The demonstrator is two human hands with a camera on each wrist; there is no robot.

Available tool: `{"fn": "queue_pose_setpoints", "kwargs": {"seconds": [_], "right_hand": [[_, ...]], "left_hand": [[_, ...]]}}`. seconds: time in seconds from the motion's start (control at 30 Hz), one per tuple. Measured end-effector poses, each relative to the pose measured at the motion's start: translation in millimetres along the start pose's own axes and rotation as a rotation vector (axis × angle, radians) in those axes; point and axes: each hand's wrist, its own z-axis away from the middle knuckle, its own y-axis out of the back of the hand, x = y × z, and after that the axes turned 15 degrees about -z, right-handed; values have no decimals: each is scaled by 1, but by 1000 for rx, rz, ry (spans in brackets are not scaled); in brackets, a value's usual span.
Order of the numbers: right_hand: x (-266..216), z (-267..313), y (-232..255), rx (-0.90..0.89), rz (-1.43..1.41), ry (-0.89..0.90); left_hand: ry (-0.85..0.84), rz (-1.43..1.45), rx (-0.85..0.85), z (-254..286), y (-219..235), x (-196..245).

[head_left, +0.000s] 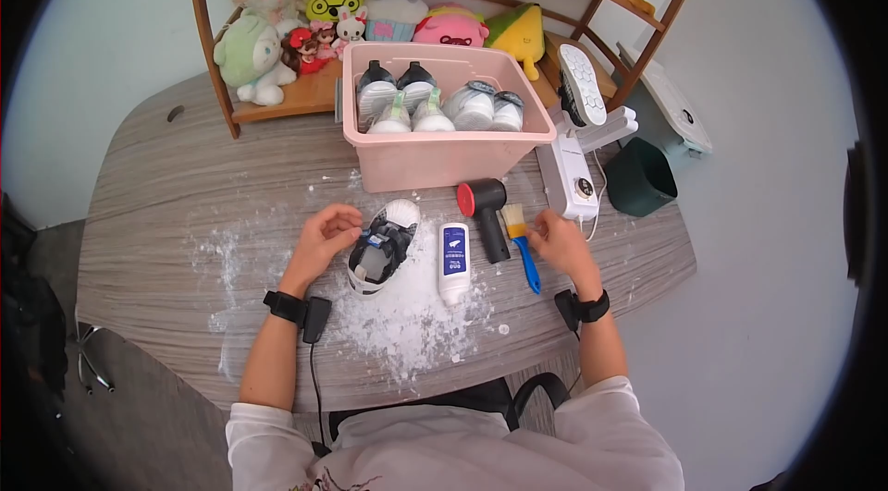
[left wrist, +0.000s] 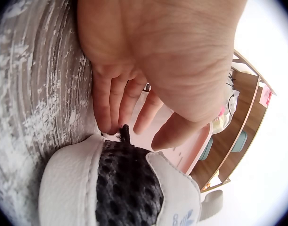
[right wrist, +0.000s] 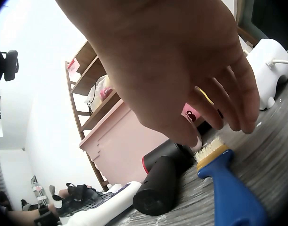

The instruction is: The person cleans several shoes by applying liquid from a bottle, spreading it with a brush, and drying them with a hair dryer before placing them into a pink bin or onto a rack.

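A black-and-white shoe [head_left: 383,246] lies on the table, its black mesh [left wrist: 127,183] filling the lower part of the left wrist view. Beside its laces is my left hand [head_left: 326,237], fingers extended and slightly bent, fingertips right at a dark lace end [left wrist: 124,133]. My right hand [head_left: 561,243] hovers close by a blue-handled brush [head_left: 524,255] with pale bristles, its fingers loosely bent and nothing between them. Between the hands lie a white bottle [head_left: 454,262] with a blue label and a black handheld blower [head_left: 488,214] with a red end.
A pink bin [head_left: 444,163] holding several shoes stands behind. At right are a white shoe dryer [head_left: 566,178] bearing a shoe [head_left: 581,84], and a dark green bin [head_left: 641,178]. White powder [head_left: 407,334] covers the table's middle. Plush toys fill a wooden shelf [head_left: 305,93] at the back.
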Motion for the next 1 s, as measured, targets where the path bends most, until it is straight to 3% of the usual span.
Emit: {"fn": "queue_pose_setpoints", "kwargs": {"seconds": [0.17,0.57,0.67,0.73,0.83,1.0], "right_hand": [[-7,24,-8,-83,26,-72],[11,38,-28,13,-177,-41],[7,45,-26,120,-295,-39],[5,49,-22,186,-543,26],[31,44,-32,139,-777,105],[-21,47,-26,111,-1143,118]], "left_hand": [[8,-3,-3,1,0,2],[10,-42,-14,2,-1,11],[44,-126,-52,9,2,20],[62,-187,-82,19,3,27],[77,-240,-109,40,-4,41],[-39,-619,-219,53,-18,64]]}}
